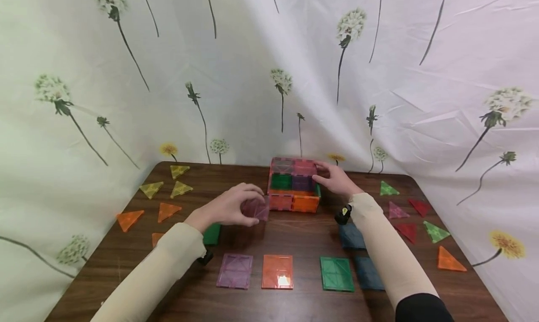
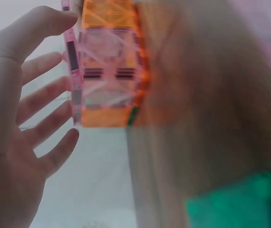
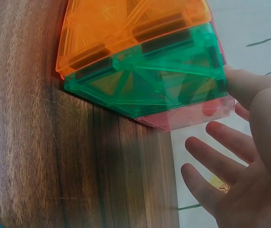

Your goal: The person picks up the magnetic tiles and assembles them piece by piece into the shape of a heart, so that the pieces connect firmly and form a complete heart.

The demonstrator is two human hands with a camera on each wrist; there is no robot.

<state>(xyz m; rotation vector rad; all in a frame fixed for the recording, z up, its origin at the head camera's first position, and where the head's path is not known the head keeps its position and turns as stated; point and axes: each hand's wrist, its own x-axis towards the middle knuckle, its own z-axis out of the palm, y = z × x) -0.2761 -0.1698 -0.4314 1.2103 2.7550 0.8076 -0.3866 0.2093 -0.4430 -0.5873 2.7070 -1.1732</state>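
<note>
My left hand pinches a translucent purple square magnetic tile between thumb and fingers, just left of a box built from magnetic tiles. The left wrist view shows that tile edge-on as a pink strip. The box has orange and pink front tiles, with green and purple showing inside. At its back right corner, my right hand touches the wall with thumb and forefinger. In the right wrist view, its other fingers extend loosely apart from the green side wall.
A purple tile, an orange tile and a green tile lie in front. Blue tiles lie partly under the right arm. Yellow triangles and orange triangles lie left; mixed triangles lie right.
</note>
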